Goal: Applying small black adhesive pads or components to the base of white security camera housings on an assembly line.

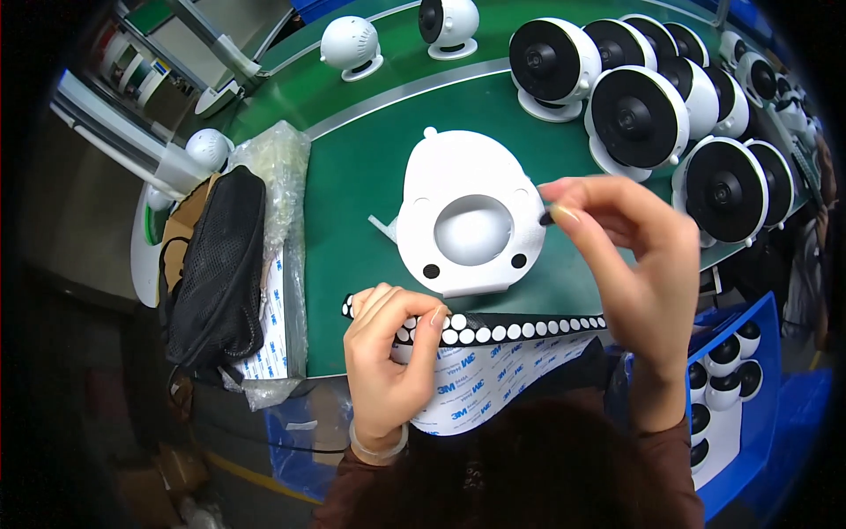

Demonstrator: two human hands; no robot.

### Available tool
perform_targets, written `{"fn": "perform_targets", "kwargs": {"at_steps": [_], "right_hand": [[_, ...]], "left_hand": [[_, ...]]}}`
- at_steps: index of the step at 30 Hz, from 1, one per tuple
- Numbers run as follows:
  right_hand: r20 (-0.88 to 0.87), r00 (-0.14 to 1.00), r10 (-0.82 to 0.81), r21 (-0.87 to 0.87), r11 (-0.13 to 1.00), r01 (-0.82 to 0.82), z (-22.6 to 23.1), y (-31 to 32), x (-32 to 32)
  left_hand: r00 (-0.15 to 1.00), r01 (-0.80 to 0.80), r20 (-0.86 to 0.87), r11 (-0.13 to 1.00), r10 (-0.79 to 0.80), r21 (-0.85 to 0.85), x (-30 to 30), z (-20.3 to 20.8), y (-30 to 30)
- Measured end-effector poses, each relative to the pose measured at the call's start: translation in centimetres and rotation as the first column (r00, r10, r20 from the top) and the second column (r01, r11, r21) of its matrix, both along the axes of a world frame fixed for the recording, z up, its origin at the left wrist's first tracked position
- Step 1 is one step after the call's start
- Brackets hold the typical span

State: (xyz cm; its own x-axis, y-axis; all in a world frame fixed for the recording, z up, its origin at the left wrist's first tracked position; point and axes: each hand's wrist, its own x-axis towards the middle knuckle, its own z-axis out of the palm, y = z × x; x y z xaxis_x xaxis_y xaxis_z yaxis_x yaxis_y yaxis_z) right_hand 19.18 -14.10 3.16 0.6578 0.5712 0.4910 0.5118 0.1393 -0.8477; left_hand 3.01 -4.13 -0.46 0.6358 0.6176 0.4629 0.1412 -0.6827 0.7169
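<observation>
On the green table [352, 220], black-faced devices [636, 117] stand toward the far right. The white casing [458, 163] lies mid-table, long axis pointing away, just left of the nearer right hand [648, 256]. The left hand [392, 353] pinches the crosswise dotted strip [520, 331]; the right one, a small dark dot [546, 217].

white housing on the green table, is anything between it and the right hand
Only the small dark piece the right hand pinches, by the right edge of the white housing; nothing else visible. The dotted strip lies lower in view.
</observation>
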Motion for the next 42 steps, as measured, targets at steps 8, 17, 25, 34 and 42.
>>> {"fn": "perform_targets", "kwargs": {"at_steps": [8, 17, 25, 34, 42], "right_hand": [[-0.019, 0.999, 0.042, -0.16, 0.986, -0.044, 0.2, 1.5, 0.5], [0.12, 0.991, -0.056, -0.163, 0.984, 0.075, 0.0, 2.0, -0.2], [0.19, 0.98, -0.055, -0.176, 0.98, 0.089, 0.1, 2.4, -0.2], [0.076, 0.937, 0.342, -0.236, 0.919, -0.316, -0.6, -1.9, -2.7], [-0.093, 0.933, 0.348, -0.215, 0.908, -0.36, -2.4, -1.7, -3.5]], "left_hand": [[1.0, 0.007, 0.003, 0.998, -0.007, 0.061, 0.4, -0.5, 0.8], [0.997, 0.069, 0.017, 0.995, -0.07, 0.07, 0.5, -0.3, 1.3], [0.994, 0.097, 0.036, 0.993, -0.1, 0.074, 0.2, -0.2, 1.5], [0.964, 0.224, 0.127, 0.971, -0.233, 0.079, -0.6, 0.5, 1.4], [0.955, 0.297, -0.006, 0.949, -0.298, 0.102, -0.4, 1.3, 0.8]]}}
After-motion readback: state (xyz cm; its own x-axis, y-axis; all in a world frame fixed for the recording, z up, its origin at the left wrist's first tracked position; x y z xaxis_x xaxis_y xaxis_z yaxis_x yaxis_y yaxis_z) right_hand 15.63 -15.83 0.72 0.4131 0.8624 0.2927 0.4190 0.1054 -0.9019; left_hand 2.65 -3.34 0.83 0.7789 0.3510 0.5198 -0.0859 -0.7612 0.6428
